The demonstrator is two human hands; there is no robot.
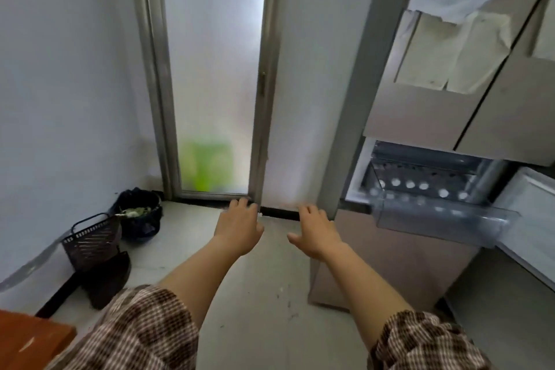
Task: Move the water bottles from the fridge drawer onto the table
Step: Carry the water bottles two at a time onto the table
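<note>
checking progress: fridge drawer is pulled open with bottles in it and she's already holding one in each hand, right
Not quite. The head view shows the fridge drawer pulled open with bottles in it, but the left hand and right hand are both empty, fingers spread.

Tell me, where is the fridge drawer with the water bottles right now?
In the head view the fridge drawer stands pulled open at the right, below the fridge's upper doors, just right of the right hand.

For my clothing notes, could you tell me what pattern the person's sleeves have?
A brown-and-cream check, seen on the sleeves in the head view.
</note>
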